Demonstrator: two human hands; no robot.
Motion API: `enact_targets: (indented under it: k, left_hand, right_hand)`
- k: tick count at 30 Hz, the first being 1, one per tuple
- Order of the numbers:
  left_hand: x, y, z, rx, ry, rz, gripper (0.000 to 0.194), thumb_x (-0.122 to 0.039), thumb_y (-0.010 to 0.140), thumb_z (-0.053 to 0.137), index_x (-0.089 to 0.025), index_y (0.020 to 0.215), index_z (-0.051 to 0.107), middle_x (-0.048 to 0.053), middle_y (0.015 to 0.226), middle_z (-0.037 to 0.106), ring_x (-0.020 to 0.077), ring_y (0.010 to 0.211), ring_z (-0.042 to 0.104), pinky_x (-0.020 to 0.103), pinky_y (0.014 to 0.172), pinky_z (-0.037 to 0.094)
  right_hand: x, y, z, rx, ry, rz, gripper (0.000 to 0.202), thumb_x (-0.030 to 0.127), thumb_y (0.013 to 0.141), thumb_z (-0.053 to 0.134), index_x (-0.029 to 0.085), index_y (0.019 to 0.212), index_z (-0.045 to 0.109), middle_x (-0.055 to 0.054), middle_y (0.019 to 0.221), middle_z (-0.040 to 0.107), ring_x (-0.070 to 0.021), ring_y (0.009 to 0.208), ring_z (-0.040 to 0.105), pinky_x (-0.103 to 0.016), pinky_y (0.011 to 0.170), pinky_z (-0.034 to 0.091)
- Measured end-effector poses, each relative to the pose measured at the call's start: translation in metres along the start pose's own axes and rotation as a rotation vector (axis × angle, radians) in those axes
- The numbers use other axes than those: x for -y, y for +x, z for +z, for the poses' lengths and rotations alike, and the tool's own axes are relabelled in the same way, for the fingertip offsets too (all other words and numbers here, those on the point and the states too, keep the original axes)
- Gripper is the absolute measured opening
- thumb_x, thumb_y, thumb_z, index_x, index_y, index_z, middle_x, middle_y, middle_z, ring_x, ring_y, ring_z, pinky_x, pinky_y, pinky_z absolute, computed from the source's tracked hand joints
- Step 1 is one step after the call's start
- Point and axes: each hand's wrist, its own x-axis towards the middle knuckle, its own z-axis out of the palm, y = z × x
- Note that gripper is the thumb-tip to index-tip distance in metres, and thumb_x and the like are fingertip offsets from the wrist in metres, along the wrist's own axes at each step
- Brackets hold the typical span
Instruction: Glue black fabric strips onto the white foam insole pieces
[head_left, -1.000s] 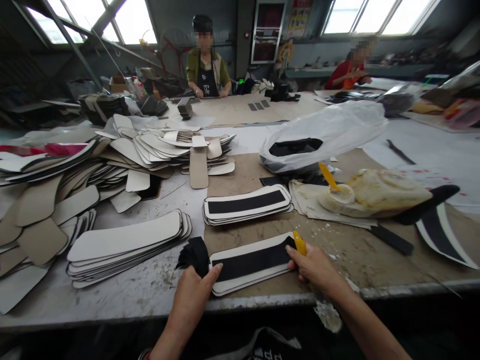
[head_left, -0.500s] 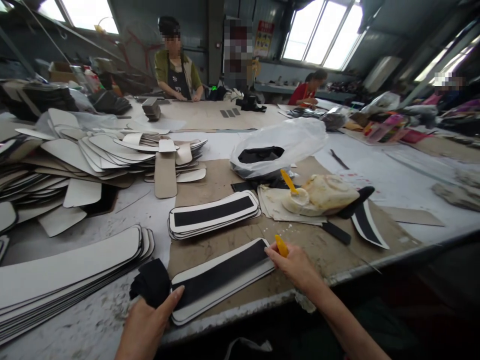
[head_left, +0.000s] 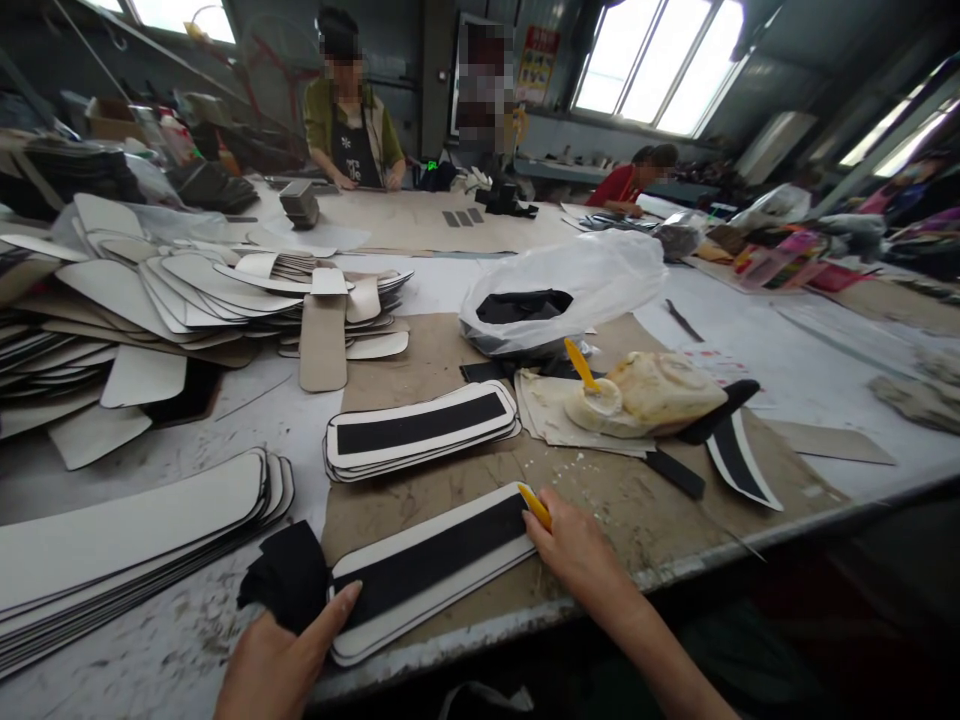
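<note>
A white panel [head_left: 450,600] with rounded ends lies near the table's front edge, a black strip [head_left: 442,540] along its middle. My left hand [head_left: 289,650] is closed round a bundle of black fabric pieces [head_left: 289,575], and its thumb presses the strip's left end. Its other fingers are mostly hidden. At the strip's right end, my right hand [head_left: 574,550] grips a yellow plastic spreader [head_left: 536,506], tip against the panel's corner. Behind lies a stack of white panels [head_left: 420,462], the top one bearing a black strip [head_left: 424,420].
A yellowed plastic container [head_left: 664,393] with another yellow spreader [head_left: 580,366] in its opening stands right of centre. Beyond is a clear plastic bag [head_left: 600,285] with black pieces. White panels [head_left: 127,520] pile up at left. Across the table, a person [head_left: 352,120] stands working.
My right hand has tilted the yellow spreader down onto the panel's right end. My left thumb stays on the strip. The view has shifted slightly.
</note>
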Motion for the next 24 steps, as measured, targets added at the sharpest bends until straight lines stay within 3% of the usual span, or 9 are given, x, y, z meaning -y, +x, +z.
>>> enact_targets:
  k: [5, 8, 11, 16, 24]
  left_hand:
    - [-0.001, 0.000, -0.001, 0.031, -0.069, 0.042, 0.031, -0.047, 0.063, 0.061, -0.019, 0.076, 0.063, 0.003, 0.063, 0.064, 0.0284, 0.079, 0.060, 0.031, 0.069, 0.045]
    - [-0.001, 0.001, -0.001, 0.067, -0.109, -0.042, 0.026, -0.046, 0.061, 0.064, -0.021, 0.058, 0.056, 0.000, 0.048, 0.056, 0.0256, 0.067, 0.059, 0.030, 0.066, 0.045]
    - [-0.001, 0.000, -0.001, 0.095, -0.153, -0.096, 0.034, -0.047, 0.058, 0.068, -0.024, 0.046, 0.046, -0.004, 0.035, 0.044, 0.0221, 0.056, 0.055, 0.028, 0.060, 0.044]
    - [-0.002, -0.001, -0.002, 0.102, -0.228, -0.090, 0.029, -0.044, 0.056, 0.070, -0.022, 0.052, 0.052, -0.006, 0.034, 0.044, 0.0176, 0.044, 0.048, 0.027, 0.051, 0.041]
    - [0.003, 0.004, -0.005, 0.226, -0.224, -0.088, 0.029, -0.044, 0.058, 0.068, -0.019, 0.053, 0.054, -0.005, 0.038, 0.048, 0.0134, 0.040, 0.043, 0.024, 0.042, 0.033]
  right_hand:
    - [-0.001, 0.003, -0.001, 0.042, 0.019, -0.013, 0.008, 0.020, 0.082, 0.043, 0.019, 0.075, 0.047, -0.002, 0.064, 0.057, -0.0153, 0.061, 0.053, -0.023, 0.055, 0.027]
    - [-0.001, 0.004, -0.001, 0.061, 0.021, 0.000, 0.007, 0.018, 0.081, 0.043, 0.019, 0.074, 0.047, -0.001, 0.062, 0.055, -0.0145, 0.059, 0.052, -0.023, 0.054, 0.027]
    - [-0.001, 0.006, -0.001, 0.075, 0.017, 0.011, 0.007, 0.018, 0.080, 0.042, 0.019, 0.075, 0.046, -0.001, 0.062, 0.054, -0.0145, 0.059, 0.051, -0.022, 0.054, 0.027]
    - [-0.005, 0.009, 0.002, 0.110, 0.005, 0.010, 0.006, 0.020, 0.080, 0.041, 0.020, 0.076, 0.046, -0.001, 0.064, 0.054, -0.0157, 0.062, 0.052, -0.023, 0.056, 0.029]
    - [-0.009, 0.014, 0.006, 0.159, -0.016, 0.020, 0.008, 0.022, 0.080, 0.040, 0.020, 0.074, 0.044, -0.002, 0.063, 0.054, -0.0184, 0.061, 0.052, -0.025, 0.057, 0.030]
